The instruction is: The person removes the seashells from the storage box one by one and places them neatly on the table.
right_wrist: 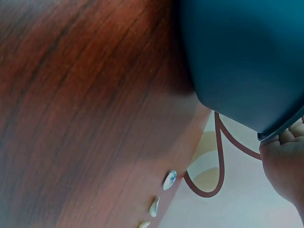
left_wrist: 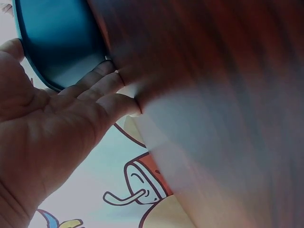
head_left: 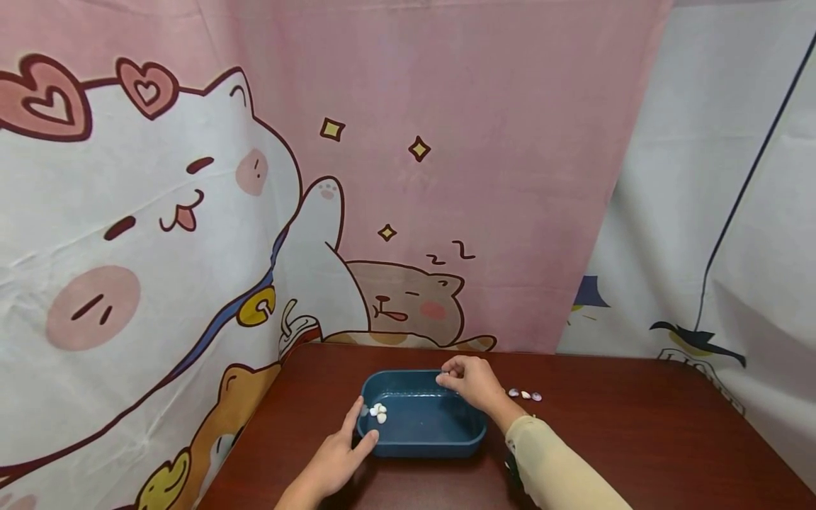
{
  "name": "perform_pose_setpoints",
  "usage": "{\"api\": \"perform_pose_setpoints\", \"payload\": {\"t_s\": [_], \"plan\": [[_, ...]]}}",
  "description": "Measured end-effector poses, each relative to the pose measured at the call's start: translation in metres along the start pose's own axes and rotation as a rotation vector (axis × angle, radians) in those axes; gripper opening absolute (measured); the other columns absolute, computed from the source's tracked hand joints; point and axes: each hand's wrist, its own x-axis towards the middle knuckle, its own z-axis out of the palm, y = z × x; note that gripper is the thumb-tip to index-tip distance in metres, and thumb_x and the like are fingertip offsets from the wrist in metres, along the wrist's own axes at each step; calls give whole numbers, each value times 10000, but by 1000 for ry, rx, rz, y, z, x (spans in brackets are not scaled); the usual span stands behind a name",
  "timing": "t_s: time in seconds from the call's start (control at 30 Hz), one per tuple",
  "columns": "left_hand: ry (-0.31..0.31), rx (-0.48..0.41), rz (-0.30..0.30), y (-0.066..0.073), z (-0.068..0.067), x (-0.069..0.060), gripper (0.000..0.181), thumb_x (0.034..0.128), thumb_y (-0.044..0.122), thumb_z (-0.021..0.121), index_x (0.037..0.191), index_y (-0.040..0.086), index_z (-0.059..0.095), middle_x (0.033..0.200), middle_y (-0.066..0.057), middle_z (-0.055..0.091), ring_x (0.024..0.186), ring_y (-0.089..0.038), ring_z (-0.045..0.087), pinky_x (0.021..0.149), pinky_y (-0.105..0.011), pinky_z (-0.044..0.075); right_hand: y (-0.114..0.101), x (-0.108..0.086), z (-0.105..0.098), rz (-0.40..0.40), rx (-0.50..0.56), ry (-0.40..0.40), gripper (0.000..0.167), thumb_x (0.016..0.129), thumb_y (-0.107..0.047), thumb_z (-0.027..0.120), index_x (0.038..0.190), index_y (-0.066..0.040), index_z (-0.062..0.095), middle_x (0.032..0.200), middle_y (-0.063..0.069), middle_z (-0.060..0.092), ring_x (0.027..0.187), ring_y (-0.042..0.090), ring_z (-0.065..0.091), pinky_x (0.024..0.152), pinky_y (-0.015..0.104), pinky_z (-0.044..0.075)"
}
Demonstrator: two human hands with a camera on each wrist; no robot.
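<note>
A blue rectangular basin (head_left: pixel 421 449) with rounded corners sits on the table. Inside it, at the left end, lie several small white shells (head_left: pixel 380 411). My left hand (head_left: pixel 336 453) rests against the basin's left end, thumb near the front rim and fingers fairly straight, as the left wrist view also shows. Over the basin's back right corner, my right hand (head_left: pixel 474 382) pinches a small pale shell (head_left: pixel 444 374) between thumb and fingertips; most of that shell is hidden. The right wrist view shows only part of this hand, at the basin's rim.
To the right of the basin, a short row of small shells (head_left: pixel 525 394) lies on the dark red-brown wooden table (head_left: pixel 612 439). Behind and to the left hangs a cartoon-printed cloth (head_left: pixel 510 177); a pale cloth covers the right side.
</note>
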Motion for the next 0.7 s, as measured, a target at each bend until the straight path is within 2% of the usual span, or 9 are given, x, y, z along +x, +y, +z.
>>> {"api": "perform_pose_setpoints", "payload": {"t_s": [0.23, 0.47, 0.7], "plan": [[0, 1, -2, -1, 0, 0, 855, 1066, 611, 522, 1718, 165, 197, 1473, -337, 602, 1271, -517, 652, 1061, -754, 453, 0, 0, 1, -8, -9, 9, 230, 926, -289, 852, 1076, -120, 808, 842, -59, 674, 783, 104, 592, 702, 270, 541], [9, 8, 6, 0, 0, -1, 830, 1074, 578, 531, 1716, 165, 205, 1472, -336, 603, 1267, -511, 656, 1061, -747, 459, 1, 0, 3, -6, -10, 13, 174, 920, -290, 859, 1029, -167, 805, 823, -69, 663, 770, 96, 588, 687, 253, 527], [9, 14, 9, 0, -1, 0, 816, 1086, 552, 526, 1717, 153, 198, 1467, -359, 595, 1268, -529, 650, 1061, -748, 456, 3, 1, 3, -23, -14, 19, 173, 912, -290, 869, 1006, -163, 799, 813, -75, 665, 756, 71, 583, 673, 239, 505]]}}
